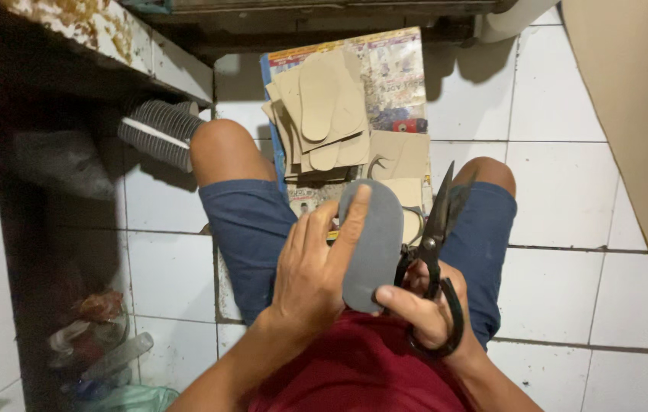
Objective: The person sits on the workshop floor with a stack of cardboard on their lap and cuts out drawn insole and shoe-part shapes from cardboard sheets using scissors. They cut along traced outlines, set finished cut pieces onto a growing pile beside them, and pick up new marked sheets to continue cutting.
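Head view: the left hand [316,267] clamps a grey sole-shaped piece [373,244], already rounded along its outline, while just right of that grip the right hand [423,305] grips black shears [435,252], blades parted beside its edge, trimming seemingly unfinished.

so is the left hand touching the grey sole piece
Touching. The head view shows the left hand gripping the grey sole-shaped piece, thumb laid across its face and fingers curled over its left edge. The right hand holds black scissors beside it.

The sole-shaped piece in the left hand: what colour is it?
Grey sole-shaped piece, seen in the head view.
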Available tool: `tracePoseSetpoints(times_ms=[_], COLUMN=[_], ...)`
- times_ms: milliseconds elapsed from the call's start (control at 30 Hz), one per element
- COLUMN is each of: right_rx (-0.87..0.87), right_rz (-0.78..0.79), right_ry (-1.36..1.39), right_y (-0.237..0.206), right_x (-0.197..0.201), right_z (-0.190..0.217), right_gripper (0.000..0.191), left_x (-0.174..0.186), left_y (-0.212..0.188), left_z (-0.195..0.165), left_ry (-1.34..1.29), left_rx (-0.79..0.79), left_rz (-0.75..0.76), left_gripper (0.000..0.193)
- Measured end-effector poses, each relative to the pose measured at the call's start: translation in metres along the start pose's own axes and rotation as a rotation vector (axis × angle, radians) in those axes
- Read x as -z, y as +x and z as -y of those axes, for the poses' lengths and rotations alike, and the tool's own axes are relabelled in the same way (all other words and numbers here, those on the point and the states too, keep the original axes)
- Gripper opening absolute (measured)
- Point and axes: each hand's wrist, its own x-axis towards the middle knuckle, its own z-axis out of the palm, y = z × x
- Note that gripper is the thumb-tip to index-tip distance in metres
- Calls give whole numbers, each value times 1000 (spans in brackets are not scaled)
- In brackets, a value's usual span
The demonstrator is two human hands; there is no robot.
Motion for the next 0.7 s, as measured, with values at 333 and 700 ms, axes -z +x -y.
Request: tracePoseSetpoints(times_ms=[333, 700], right_rx=[111, 109], right_rz=[-87, -65], right_ry=[-128, -93], right_y=[0, -4], right_x=[8, 41], right_z=[-7, -36], right_gripper=[23, 43], left_x=[-12, 2], left_y=[-22, -8], left_z=[23, 33], left_ry=[-1453, -1361], left_rx=[666, 632], left_rz=[306, 184], left_gripper=[27, 24])
